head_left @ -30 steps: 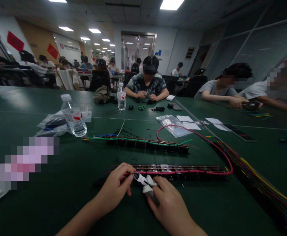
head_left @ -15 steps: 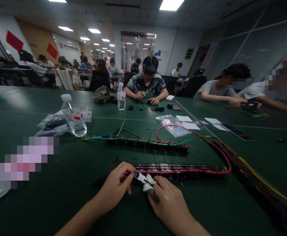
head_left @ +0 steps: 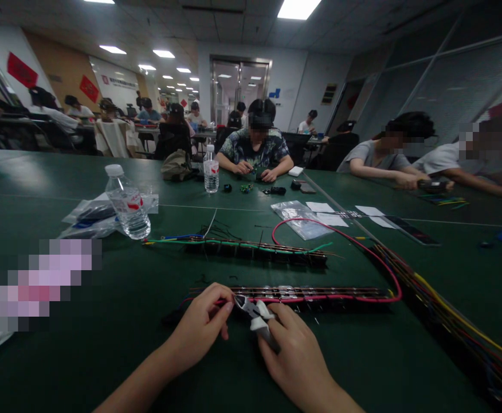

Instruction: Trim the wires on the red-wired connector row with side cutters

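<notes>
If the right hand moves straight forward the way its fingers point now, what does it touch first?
Probably the near terminal strip with the pink wire, just beyond the cutters that the right hand holds; depth is uncertain.

A dark green table [head_left: 83, 344] was covered with work pieces. Two long terminal strips [head_left: 302, 295] [head_left: 259, 249] were laid across it, with a red wire [head_left: 363, 246] looped between them. A water bottle [head_left: 126, 201], plastic bags [head_left: 302, 221], paper slips [head_left: 371, 211] and a wire bundle [head_left: 448, 310] were also spread there.
</notes>
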